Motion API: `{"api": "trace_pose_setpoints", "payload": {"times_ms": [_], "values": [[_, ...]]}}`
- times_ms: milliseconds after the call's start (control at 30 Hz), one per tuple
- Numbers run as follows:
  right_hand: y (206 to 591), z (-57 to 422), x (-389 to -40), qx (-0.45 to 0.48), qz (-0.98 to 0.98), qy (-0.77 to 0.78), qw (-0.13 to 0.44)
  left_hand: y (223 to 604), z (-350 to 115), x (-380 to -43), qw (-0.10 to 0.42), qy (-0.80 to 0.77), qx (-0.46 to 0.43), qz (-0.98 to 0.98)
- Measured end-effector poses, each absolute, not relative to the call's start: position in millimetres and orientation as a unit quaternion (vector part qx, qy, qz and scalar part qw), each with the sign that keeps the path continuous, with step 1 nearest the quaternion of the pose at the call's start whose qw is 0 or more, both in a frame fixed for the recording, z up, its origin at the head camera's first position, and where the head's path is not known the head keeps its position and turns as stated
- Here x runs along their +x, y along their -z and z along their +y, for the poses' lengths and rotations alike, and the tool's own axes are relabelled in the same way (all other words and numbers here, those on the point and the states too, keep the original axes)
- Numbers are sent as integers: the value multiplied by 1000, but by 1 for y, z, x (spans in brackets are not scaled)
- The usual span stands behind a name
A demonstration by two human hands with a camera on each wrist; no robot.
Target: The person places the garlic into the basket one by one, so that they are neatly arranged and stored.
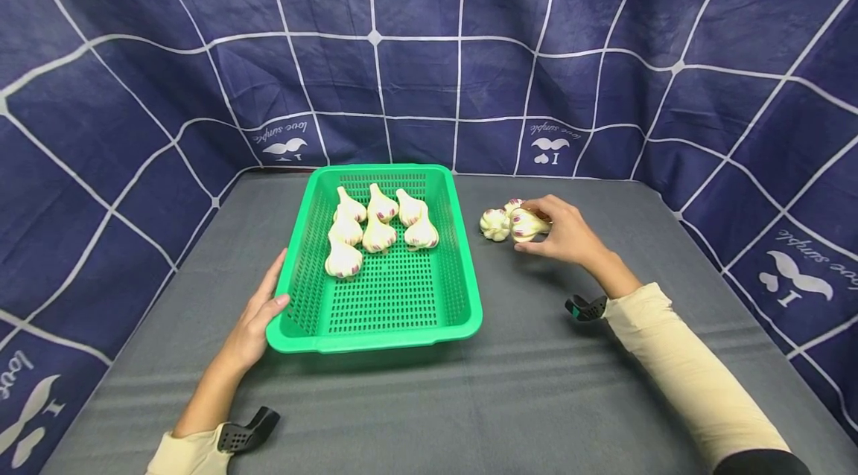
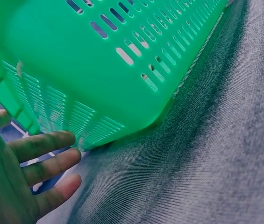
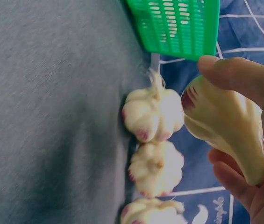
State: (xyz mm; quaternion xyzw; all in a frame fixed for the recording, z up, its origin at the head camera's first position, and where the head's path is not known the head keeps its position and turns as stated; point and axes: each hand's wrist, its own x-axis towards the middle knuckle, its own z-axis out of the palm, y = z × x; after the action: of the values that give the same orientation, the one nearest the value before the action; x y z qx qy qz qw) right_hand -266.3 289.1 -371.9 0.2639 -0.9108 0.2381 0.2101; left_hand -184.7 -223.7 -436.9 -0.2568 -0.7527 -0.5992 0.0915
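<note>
My right hand (image 1: 559, 229) grips a garlic bulb (image 1: 527, 225) between thumb and fingers, its stem end toward the palm. In the right wrist view this bulb (image 3: 225, 123) hangs above the grey table, beside three other garlic bulbs (image 3: 156, 169) in a row. A green plastic basket (image 1: 395, 339) stands to the left, with several garlic bulbs (image 1: 344, 260) in rows in its far and left parts. At the basket's left side is my left hand (image 1: 251, 322), its thumb by the rim. Straight fingers (image 2: 59, 161) lie along the slotted outer wall in the left wrist view.
A grey cloth covers the table (image 1: 469, 415). Dark blue curtains (image 1: 415, 80) with white grid lines hang behind and at both sides. Each wrist wears a small black camera mount (image 1: 248, 430).
</note>
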Motion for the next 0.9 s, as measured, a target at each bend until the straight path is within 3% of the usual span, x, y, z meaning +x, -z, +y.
{"api": "trace_pose_setpoints", "payload": {"times_ms": [667,900], "values": [[347,264,-264,329,-886,-247,213,437,-224,-184,85,599,-255,-755],[344,258,-266,341,-874,-250,239,436,-223,-184,89,599,-257,-753]]}}
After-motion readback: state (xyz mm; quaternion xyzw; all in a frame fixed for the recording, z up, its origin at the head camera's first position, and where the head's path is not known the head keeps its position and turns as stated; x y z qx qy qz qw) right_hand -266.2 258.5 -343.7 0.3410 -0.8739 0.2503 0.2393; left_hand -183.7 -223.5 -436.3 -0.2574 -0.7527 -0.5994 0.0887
